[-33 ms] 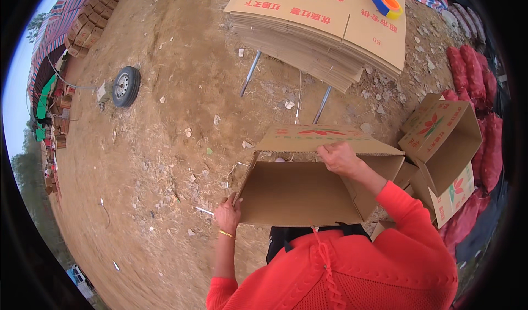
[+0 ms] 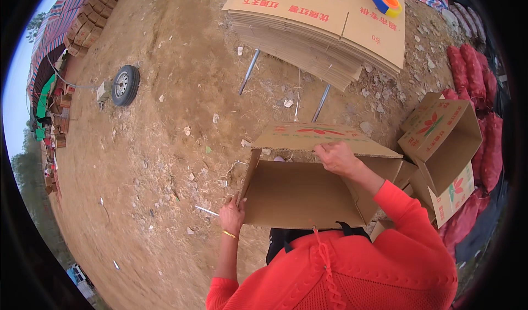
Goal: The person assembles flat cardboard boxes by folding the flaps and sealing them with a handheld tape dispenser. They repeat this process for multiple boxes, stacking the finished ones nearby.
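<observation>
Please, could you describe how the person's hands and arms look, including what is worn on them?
The left hand and right hand wear no gloves. A thin gold-coloured bracelet circles the left wrist. The red sleeves stop short of the wrists.

Open box (image 2: pixel 297 192), centre: matt brown cardboard, smooth inside — corrugated along the edge
Carton stack (image 2: pixel 308 40), top of the frame: dull printed cardboard sheets, rough layered edges
Tape dispenser (image 2: pixel 378 2), upper right: smooth, glossy-looking plastic
Leg (image 2: pixel 249 72) under the stack: smooth grey metal
Sweater (image 2: pixel 374 260), bottom: matt red knit
Bracelet (image 2: pixel 229 234): shiny gold-toned metal
Tyre (image 2: pixel 132 88), upper left: dull black rubber
Sacks (image 2: pixel 490 150), right edge: red mesh cloth
Ground (image 2: pixel 176 189): rough earth — matt, stony
</observation>
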### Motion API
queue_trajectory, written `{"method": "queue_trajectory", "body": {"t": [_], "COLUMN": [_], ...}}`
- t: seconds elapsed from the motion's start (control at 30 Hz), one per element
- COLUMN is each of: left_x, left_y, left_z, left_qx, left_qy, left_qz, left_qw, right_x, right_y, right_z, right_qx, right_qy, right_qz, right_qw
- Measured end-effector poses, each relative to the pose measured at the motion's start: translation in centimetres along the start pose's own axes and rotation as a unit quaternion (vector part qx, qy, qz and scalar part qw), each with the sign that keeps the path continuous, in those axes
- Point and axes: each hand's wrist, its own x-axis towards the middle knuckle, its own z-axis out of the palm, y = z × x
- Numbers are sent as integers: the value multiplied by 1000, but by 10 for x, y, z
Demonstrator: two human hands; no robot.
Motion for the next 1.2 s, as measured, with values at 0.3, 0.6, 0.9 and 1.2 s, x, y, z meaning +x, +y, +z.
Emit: {"method": "queue_trajectory", "body": {"t": [0.3,0.6,0.9,1.2], "left_x": [-71,-60,18,43], "left_y": [50,3,-51,-83], "left_z": [22,51,133,146], "left_qx": [-101,-31,-52,-56], "left_qy": [13,-43,14,-12], "left_qz": [-92,-164,-241,-286], "left_qw": [990,985,969,957], "right_x": [4,35,114,150], "right_y": [-36,-38,-39,-53], "right_z": [-6,99,239,277], "right_qx": [34,128,123,104], "right_qy": [-22,-89,-116,-120], "right_qz": [-5,17,17,11], "right_qw": [999,988,985,987]}}
